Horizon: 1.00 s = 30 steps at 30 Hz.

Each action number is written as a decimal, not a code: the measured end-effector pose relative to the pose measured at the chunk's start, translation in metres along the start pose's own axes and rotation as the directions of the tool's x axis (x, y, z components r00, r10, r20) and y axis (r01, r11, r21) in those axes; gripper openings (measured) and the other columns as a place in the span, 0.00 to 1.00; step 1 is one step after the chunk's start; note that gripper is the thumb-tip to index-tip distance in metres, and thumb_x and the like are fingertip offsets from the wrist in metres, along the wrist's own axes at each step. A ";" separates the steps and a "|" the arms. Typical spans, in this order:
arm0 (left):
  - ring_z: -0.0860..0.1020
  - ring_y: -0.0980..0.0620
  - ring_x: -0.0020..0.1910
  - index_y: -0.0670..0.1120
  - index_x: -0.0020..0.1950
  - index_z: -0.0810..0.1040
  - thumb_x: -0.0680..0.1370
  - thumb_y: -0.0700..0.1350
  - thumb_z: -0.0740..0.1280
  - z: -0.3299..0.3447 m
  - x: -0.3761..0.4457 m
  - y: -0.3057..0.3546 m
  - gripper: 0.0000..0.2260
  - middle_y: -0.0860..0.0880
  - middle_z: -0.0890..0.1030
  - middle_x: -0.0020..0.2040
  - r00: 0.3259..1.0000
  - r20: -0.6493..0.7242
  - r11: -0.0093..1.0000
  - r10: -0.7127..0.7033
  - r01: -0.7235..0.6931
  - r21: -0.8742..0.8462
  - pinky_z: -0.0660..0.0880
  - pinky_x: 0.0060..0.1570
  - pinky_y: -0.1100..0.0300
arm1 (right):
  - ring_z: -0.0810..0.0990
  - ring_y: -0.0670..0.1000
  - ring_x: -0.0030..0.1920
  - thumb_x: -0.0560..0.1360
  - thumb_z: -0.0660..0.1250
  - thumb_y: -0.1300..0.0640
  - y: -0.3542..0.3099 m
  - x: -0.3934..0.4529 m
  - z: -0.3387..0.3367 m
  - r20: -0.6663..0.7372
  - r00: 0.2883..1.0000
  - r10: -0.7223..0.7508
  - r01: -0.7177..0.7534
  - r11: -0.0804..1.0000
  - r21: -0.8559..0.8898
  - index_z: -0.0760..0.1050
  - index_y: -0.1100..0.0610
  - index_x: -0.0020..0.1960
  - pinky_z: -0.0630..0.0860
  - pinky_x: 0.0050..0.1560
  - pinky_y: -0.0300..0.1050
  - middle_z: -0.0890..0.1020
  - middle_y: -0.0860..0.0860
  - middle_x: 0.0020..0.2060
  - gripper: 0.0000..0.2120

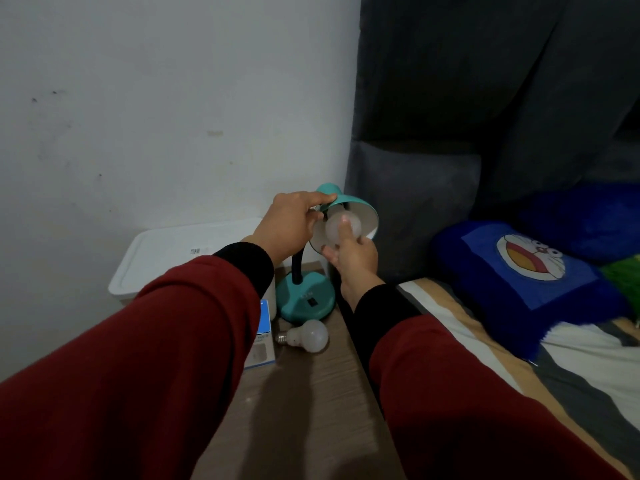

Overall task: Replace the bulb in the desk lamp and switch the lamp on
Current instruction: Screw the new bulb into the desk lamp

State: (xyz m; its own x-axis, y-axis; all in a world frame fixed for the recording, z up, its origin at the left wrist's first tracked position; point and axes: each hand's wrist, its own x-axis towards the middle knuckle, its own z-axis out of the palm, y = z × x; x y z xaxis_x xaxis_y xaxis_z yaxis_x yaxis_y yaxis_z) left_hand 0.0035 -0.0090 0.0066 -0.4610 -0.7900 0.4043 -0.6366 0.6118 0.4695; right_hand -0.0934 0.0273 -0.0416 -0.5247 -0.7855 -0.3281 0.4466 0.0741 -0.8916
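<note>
lamp base point(306, 301) – glossy teal | bulb point(310, 336) – frosted, perhaps plastic | table point(311, 393) – wood-grain

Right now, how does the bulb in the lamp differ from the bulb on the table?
The bulb in the lamp sits inside the shade, held by the right hand; the bulb on the table lies loose on its side, untouched, its screw base showing. Both are white, round and unlit.

Dim, bluish room light; soft focus throughout; wide-angle bending at edges.

You face a scuffed white wall point(138, 98) on the left, a dark padded headboard point(485, 98) far right, the bed point(571, 375) beside a wooden table point(311, 410).
</note>
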 end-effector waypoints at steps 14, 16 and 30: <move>0.78 0.47 0.59 0.50 0.71 0.69 0.78 0.35 0.61 0.000 -0.007 0.003 0.21 0.44 0.79 0.62 1.000 -0.006 0.998 -0.007 0.007 -0.066 0.62 0.55 0.77 | 0.80 0.57 0.56 0.64 0.69 0.35 -0.007 -0.005 -0.006 0.073 0.989 -0.131 0.149 0.912 -0.383 0.67 0.60 0.68 0.78 0.60 0.55 0.80 0.56 0.55 0.42; 0.78 0.48 0.57 0.54 0.75 0.59 0.80 0.38 0.60 -0.007 -0.014 0.003 0.26 0.42 0.78 0.60 0.998 0.004 0.991 -0.055 0.055 -0.122 0.65 0.57 0.70 | 0.78 0.58 0.60 0.60 0.69 0.32 -0.013 -0.012 -0.009 0.106 0.979 -0.173 0.203 0.828 -0.523 0.64 0.60 0.70 0.76 0.62 0.55 0.78 0.58 0.61 0.48; 0.71 0.44 0.67 0.46 0.70 0.68 0.78 0.53 0.62 -0.058 -0.088 -0.041 0.22 0.42 0.75 0.66 0.883 0.203 0.852 -0.424 0.313 0.420 0.70 0.66 0.52 | 0.79 0.56 0.55 0.72 0.68 0.48 -0.033 -0.057 -0.022 0.287 0.956 -0.065 0.293 0.285 -0.913 0.77 0.64 0.53 0.68 0.35 0.38 0.80 0.59 0.57 0.20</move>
State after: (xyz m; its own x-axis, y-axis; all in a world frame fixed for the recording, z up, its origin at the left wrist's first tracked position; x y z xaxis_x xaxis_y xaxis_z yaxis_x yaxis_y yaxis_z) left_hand 0.1062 0.0380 -0.0025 -0.2622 -0.9650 -0.0012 -0.9463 0.2569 0.1964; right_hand -0.0938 0.0828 -0.0004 -0.3226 -0.9318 -0.1664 -0.6879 0.3515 -0.6350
